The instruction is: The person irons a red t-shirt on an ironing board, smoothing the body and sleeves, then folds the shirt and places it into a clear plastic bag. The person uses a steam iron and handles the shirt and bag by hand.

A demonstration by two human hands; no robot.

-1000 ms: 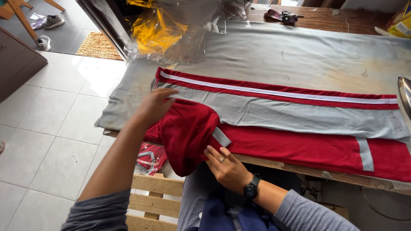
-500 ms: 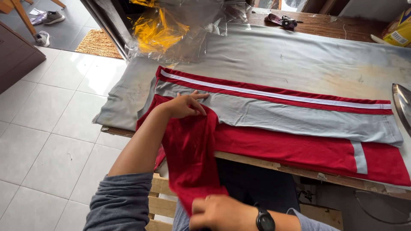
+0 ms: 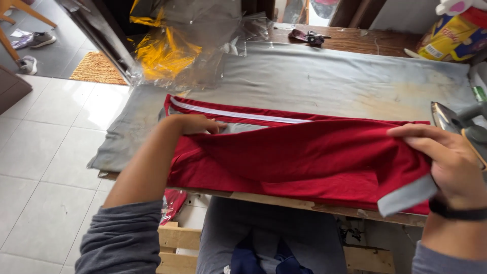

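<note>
Stretching the red garment (image 3: 304, 157) sideways, 9 to 3 o'clock: your left hand (image 3: 195, 124) presses its far end flat, right hand (image 3: 446, 157) pinches the near end.

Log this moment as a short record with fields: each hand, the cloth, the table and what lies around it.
left hand: pressed on the red garment near its left end
right hand: grip shut on the garment's right end, by a grey cuff, lifted off the table
garment: red with a white stripe, stretched between both hands
table: covered by a grey cloth
iron: at the right edge
plastic wrap: clear and yellow, at the far left corner
floor: white tiles
</note>
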